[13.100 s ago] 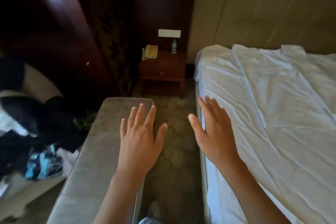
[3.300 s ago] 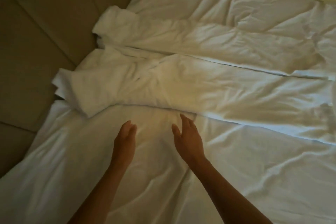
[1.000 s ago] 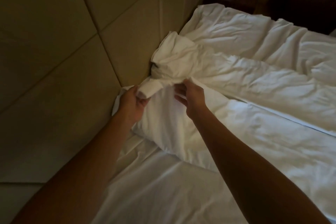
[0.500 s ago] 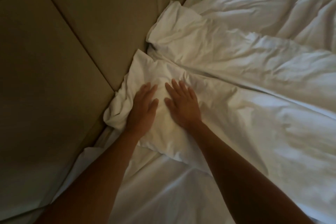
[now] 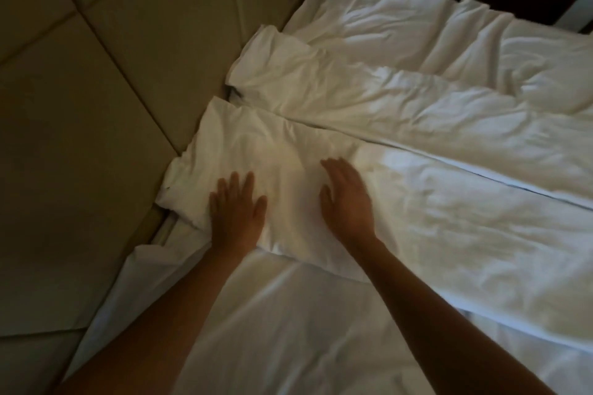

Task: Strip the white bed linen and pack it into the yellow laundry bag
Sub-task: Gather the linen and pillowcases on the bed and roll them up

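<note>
Two bare forearms, no sleeves in view, left hand point(image 5: 236, 212) and right hand point(image 5: 348, 202) both bare, no gloves, rings, watch or wristbands visible on either

L hand point(image 5: 236, 213) flat on folded duvet point(image 5: 369, 202) | R hand point(image 5: 348, 199) flat | headboard point(image 5: 96, 90) adj.

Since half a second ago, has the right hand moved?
Yes. The right hand slid right across the white folded duvet, away from the padded beige headboard.
</note>
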